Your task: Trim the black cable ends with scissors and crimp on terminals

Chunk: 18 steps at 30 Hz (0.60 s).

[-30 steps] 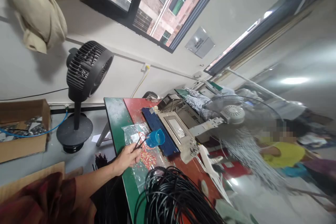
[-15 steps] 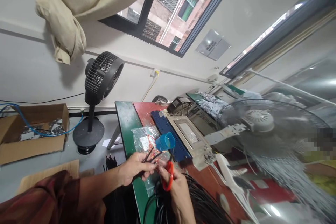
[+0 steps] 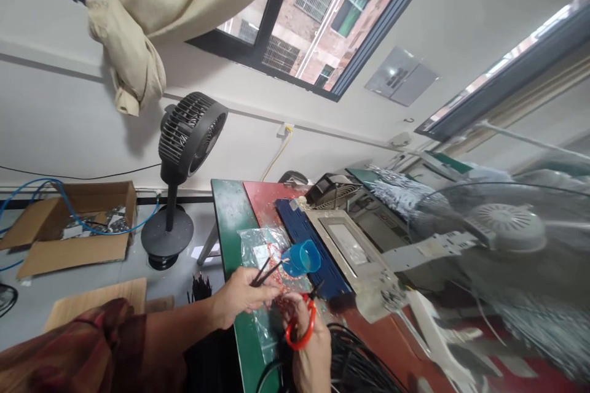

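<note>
My left hand (image 3: 239, 296) is closed on black cables (image 3: 266, 274), whose short ends stick up past the fingers. Close beside it, my right hand (image 3: 310, 334) has red-handled scissors (image 3: 300, 339) looped over its fingers, the dark blades pointing up and away. The right fingertips are near the left ones; whether they also pinch something is hidden. Just beyond both hands stands a blue plastic cup (image 3: 302, 258), tilted in view. Under it lies a clear plastic bag (image 3: 253, 242) with small red and white bits on it. A coil of black cable (image 3: 354, 356) lies by my right wrist.
A beige machine (image 3: 341, 239) with a blue front stands on the green and red table (image 3: 228, 209). A blurred large fan (image 3: 507, 227) is at the right. On the left are a black pedestal fan (image 3: 188, 135) and an open cardboard box (image 3: 78, 252).
My right hand has turned, and the scissors now tilt further from the left hand. The left hand keeps hold of the cables. The whole view has shifted slightly.
</note>
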Tool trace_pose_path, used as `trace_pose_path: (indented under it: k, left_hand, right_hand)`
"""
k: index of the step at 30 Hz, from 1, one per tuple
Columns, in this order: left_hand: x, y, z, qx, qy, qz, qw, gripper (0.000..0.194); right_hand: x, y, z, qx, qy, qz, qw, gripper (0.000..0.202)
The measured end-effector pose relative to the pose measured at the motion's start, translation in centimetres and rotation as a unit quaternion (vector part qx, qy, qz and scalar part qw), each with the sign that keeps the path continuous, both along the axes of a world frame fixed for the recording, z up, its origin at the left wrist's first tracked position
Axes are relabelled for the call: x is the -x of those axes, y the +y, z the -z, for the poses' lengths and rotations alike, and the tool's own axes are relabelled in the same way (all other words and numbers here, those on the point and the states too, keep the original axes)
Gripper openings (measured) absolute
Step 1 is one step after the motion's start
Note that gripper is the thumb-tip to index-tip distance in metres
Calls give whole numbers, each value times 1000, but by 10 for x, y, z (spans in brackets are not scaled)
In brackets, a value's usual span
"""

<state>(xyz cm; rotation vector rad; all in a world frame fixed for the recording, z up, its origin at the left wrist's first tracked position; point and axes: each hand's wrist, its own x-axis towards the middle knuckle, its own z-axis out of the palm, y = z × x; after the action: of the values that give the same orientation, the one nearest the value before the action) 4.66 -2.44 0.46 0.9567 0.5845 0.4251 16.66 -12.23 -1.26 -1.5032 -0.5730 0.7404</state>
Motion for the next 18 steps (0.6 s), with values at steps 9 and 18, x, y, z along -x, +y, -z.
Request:
trace_pose_path:
  k: [9,18]
  left_hand:
    - [4,18,-10,-83,31,-110,990,39]
    - [5,23,-3,-180,86,-89,976,23]
  right_hand:
    - [13,6,-3,42,-209,-132,968,31]
    - [17,4,-4,69,-205,-128,968,39]
